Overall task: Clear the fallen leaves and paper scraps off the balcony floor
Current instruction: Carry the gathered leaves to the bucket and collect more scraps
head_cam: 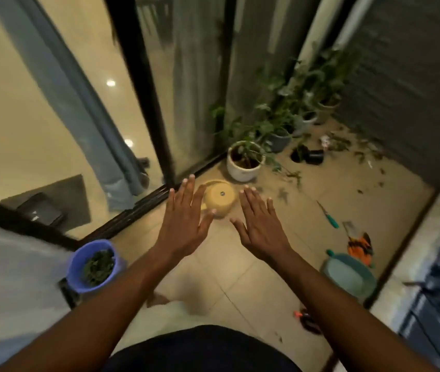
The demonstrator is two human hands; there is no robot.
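Both my hands are held out flat over the tiled balcony floor point(229, 275), palms down, fingers straight, holding nothing. My left hand point(184, 221) and my right hand point(261, 224) hover either side of an upturned yellow pot point(220, 197). Fallen green leaves point(345, 146) lie scattered on the floor at the far right, near a white paper scrap point(325, 142). More small leaf bits point(283, 193) lie just beyond my right hand. A blue bucket point(78, 264) at the left holds a heap of dark leaves point(98, 267).
A white potted plant point(243, 163) and further pots point(280, 138) line the glass door point(143, 89). Two black pots point(307, 155) lie tipped over. A green-handled tool point(328, 216), an orange glove point(361, 247) and a teal basin point(347, 275) sit at the right by the wall.
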